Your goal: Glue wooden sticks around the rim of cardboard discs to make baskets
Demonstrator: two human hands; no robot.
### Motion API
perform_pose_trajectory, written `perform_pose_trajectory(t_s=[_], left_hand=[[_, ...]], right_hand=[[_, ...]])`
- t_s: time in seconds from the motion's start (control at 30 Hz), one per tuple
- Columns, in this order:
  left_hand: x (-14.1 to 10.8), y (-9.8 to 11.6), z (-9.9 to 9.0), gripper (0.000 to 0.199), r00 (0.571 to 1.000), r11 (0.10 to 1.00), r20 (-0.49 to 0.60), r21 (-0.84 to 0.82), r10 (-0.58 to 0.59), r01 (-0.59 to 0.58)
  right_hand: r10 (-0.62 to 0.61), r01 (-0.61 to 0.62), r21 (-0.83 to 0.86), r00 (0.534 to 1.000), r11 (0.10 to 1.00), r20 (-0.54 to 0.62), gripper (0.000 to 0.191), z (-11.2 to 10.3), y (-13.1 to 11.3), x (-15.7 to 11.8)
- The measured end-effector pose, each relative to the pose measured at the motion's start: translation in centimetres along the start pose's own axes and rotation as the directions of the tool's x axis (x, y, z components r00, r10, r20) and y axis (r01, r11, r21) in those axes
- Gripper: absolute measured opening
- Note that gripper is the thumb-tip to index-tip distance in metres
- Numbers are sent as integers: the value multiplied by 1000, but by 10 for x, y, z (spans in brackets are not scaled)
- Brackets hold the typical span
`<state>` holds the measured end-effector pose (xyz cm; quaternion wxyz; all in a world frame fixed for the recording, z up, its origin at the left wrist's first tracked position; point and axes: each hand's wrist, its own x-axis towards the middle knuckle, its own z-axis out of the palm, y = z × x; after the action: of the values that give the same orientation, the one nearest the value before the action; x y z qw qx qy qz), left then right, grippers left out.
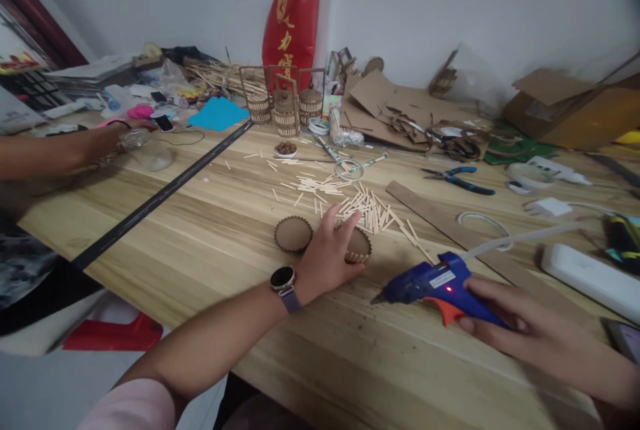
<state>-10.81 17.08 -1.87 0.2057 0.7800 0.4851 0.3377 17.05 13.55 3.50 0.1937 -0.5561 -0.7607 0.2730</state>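
Note:
My right hand (pixel 520 323) is wrapped round the grip of a blue hot glue gun (pixel 425 283) with an orange trigger. Its nozzle points left, just above the wooden table, and a small red light glows on its side. My left hand (pixel 327 253), with a watch on the wrist, is spread beside a small round cardboard tray (pixel 359 247) edged with short sticks. Its fingers and thumb reach round the tray's far and near sides, partly covering it; firm contact is not clear. A similar round tray (pixel 293 235) lies just left of that hand.
Loose short sticks (pixel 370 209) are scattered behind the trays. Farther back are a bowl of brown beads (pixel 286 149), small stick baskets (pixel 287 117) and pliers (pixel 460 179). A cardboard strip (pixel 440 220) and a white power strip (pixel 590 280) lie rightward. Another person's arm (pixel 65 153) reaches in at left.

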Motion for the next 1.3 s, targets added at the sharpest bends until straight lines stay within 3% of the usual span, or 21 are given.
perform_pose_trajectory(t_s=[0.17,0.33,0.67,1.07,1.3], left_hand=[[0,1,-1,93,1000,1000,-2,22,-10,10],[-1,1,-2,95,1000,999,0,37,-5,5],[0,0,-3,93,1000,999,8,42,4,-5],[0,1,-4,93,1000,1000,2,28,11,-11],[0,1,-3,94,1000,999,6,46,20,-20]], right_hand=[[211,-198,304,977,932,-11,33,12,9,9],[352,-351,416,933,839,76,41,30,6,14],[203,-235,324,970,916,131,52,37,2,15],[141,-166,164,978,972,154,46,49,1,15],[144,-153,81,984,985,107,43,51,1,16]])
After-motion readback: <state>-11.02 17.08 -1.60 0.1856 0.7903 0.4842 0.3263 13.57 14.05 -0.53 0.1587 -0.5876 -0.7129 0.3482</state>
